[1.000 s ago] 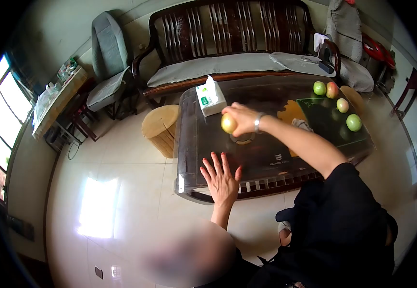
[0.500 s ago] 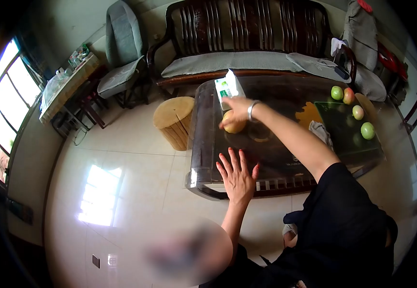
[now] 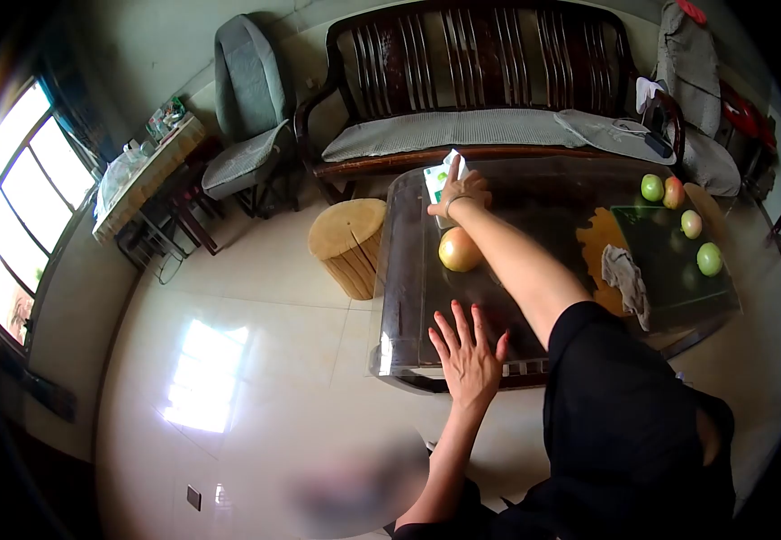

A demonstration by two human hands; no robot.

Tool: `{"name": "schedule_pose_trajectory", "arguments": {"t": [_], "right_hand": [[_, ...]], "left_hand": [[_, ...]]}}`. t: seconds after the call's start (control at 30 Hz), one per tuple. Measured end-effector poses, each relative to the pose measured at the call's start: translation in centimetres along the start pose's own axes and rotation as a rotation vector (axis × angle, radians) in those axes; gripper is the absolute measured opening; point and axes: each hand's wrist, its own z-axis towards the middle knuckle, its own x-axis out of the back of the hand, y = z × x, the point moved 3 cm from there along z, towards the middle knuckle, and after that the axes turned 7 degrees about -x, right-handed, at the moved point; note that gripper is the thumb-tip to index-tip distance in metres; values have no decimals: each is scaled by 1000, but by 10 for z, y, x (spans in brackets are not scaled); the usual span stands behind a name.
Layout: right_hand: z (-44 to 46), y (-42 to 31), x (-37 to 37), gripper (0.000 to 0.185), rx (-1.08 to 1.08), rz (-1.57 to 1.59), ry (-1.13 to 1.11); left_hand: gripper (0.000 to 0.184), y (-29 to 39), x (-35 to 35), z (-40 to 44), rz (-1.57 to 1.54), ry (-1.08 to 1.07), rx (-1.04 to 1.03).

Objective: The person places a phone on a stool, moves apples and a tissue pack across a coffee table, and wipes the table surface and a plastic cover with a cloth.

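Our right hand (image 3: pixel 464 192) is shifting from the fruit (image 3: pixel 458 253) to the tissue pack (image 3: pixel 435 184) behind it, grip unclear; left hand (image 3: pixel 472 373) is lying spread in front. We're guessing light, squashy: hold its sides.

fruit (image 3: pixel 460 250) as obstacle between the hands (image 3: pixel 471 369) (image 3: pixel 462 192)

The tissue pack (image 3: pixel 435 182) at upper centre was white and green, the fruit (image 3: pixel 459 251) below it yellow-orange, the tabletop (image 3: pixel 410 301) dark brown, the rag (image 3: pixel 623 277) right of centre grey, the lower-right sleeve (image 3: pixel 602 378) black.
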Motion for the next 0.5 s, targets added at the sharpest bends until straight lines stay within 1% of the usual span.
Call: {"name": "schedule_pose_trajectory", "arguments": {"t": [0.03,0.1,0.13,0.17,0.23,0.3,0.37,0.4,0.43,0.5], "right_hand": [[4,2,4,125,44,4,-65],[23,9,12,126,185,-142,-129],[33,13,16,126,220,-192,-126],[52,16,13,130,282,-165,-120],[72,29,18,135,367,-305,-112],[80,37,19,137,384,-286,-98],[82,43,17,132,437,-151,-133],[84,43,9,132,491,-89,-94],[87,46,2,130,493,-51,-62],[73,51,10,126,519,-26,127]], "left_hand": [[61,-1,0,0,-9,-3,3],[61,-1,2,-1,-15,-15,11],[61,-1,3,-1,-20,-19,13],[61,0,3,-1,-26,-20,11],[61,0,1,0,-32,-28,13],[62,0,1,-1,-27,-27,21],[62,0,1,-1,-21,-30,23],[62,0,2,-1,-21,-28,26],[62,0,3,-1,-22,-26,22],[61,0,4,0,0,-13,1]]}}
